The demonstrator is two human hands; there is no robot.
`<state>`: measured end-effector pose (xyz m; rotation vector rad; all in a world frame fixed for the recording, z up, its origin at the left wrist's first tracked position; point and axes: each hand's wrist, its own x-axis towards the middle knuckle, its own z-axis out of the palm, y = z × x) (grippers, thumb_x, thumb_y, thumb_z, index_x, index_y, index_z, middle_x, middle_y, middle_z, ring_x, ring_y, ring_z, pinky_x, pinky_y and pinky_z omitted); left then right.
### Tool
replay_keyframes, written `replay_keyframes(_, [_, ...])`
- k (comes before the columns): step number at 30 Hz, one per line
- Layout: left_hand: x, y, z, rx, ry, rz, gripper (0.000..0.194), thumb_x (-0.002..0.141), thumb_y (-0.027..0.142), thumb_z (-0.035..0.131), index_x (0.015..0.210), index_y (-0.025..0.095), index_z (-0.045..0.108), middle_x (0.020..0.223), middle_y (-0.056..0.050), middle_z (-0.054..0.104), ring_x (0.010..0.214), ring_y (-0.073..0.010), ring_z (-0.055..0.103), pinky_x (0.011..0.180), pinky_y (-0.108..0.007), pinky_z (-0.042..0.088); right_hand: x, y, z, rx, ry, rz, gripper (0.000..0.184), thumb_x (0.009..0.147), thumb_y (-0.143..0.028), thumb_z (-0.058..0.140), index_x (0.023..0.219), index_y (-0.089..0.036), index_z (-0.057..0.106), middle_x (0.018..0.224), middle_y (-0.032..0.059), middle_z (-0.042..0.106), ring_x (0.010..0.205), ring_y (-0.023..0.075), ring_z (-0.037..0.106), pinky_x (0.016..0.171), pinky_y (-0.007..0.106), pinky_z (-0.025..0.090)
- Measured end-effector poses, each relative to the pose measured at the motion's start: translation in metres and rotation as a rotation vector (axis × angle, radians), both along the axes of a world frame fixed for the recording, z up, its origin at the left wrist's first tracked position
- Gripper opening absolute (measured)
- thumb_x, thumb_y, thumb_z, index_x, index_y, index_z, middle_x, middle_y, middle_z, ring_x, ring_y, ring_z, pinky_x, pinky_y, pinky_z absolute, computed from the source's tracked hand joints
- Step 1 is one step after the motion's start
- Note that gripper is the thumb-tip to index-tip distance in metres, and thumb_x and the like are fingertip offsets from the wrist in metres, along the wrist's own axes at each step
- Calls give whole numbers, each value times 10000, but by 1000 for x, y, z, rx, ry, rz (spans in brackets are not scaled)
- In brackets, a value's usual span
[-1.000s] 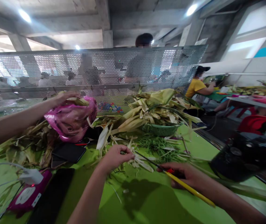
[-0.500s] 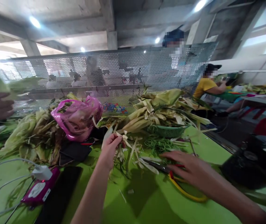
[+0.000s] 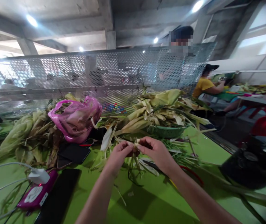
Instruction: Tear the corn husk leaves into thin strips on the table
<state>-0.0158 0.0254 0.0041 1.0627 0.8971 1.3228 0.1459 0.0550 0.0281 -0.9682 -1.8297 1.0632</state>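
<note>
Over the middle of the green table (image 3: pixel 137 208), my left hand (image 3: pixel 120 155) and my right hand (image 3: pixel 153 152) meet fingertip to fingertip. Both pinch a small piece of pale corn husk (image 3: pixel 136 143), with thin strips hanging below it. Scissors (image 3: pixel 189 172) with red and yellow handles lie partly hidden under my right wrist. Green strands (image 3: pixel 175 149) are spread just beyond that hand. A heap of dried corn husks (image 3: pixel 161 109) rises from a green basket (image 3: pixel 167 131) behind my hands.
To the left are a pink plastic bag (image 3: pixel 77 118), more husks (image 3: pixel 28 133), a black phone (image 3: pixel 74 152), a purple power strip (image 3: pixel 36 191) with a white charger (image 3: pixel 38 175), and a long dark slab (image 3: pixel 58 196). A perforated metal screen (image 3: pixel 123 71) stands behind. A person in yellow (image 3: pixel 205 87) sits at right.
My right hand has left the scissors and come in to join my left hand at the husk. My left hand has shifted slightly right. Another person's hand at the far left is gone.
</note>
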Motion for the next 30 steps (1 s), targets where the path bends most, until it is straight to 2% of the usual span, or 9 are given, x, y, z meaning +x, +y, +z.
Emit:
replay_keyframes(3, [0,2,-3,21,47,-57,337,644,404,785,807,141,651,778,-37,662,726,-143,598,735,-268,448,3,-3,-1,-48,50,-15,217,788,-375,645,845,-166,629,743,-1,636,684,141,575,645,245,461])
replay_keyframes(6, [4,4,-9,38,67,-31,331,608,382,809,777,142,654,736,-32,662,694,-144,592,704,-269,441,5,-7,-1,-28,51,-30,209,771,-374,665,827,-175,642,725,-1,638,673,142,570,633,243,455])
replay_keyframes(11, [10,4,-13,49,73,83,276,604,302,812,710,149,607,648,8,614,607,-96,536,607,-217,411,7,-5,-6,12,47,-42,193,793,-360,657,872,-184,643,776,17,644,731,154,575,686,251,457])
replay_keyframes(14, [10,1,-8,23,-15,190,295,625,311,801,765,163,588,670,23,596,581,-81,519,549,-193,413,6,-2,-11,-67,135,-9,285,800,-386,650,1001,-187,615,888,41,648,788,162,580,702,257,465])
replay_keyframes(17, [10,-2,-3,-5,-141,309,324,646,315,792,834,185,562,768,22,600,637,-90,553,572,-205,473,2,-2,-18,-159,139,55,350,766,-398,679,1024,-178,592,903,50,645,775,165,583,682,265,467])
replay_keyframes(21, [12,-3,-3,-20,-230,373,358,621,288,808,845,187,547,807,19,586,666,-95,571,592,-218,504,-3,-2,-29,-178,75,84,319,708,-344,712,955,-173,602,844,34,645,752,173,576,651,265,446])
replay_keyframes(25, [11,-2,-8,-20,-164,416,362,608,302,813,839,179,563,761,25,585,638,-90,550,569,-207,486,-2,1,-35,-136,31,104,154,733,-300,662,748,-164,592,683,-8,575,652,140,509,617,249,401])
replay_keyframes(30, [8,0,-12,-1,-79,442,349,610,311,810,830,166,582,657,48,582,570,-65,505,537,-169,408,-2,-1,-38,-96,-54,104,85,735,-197,632,697,-166,563,634,-27,533,606,114,453,562,218,346])
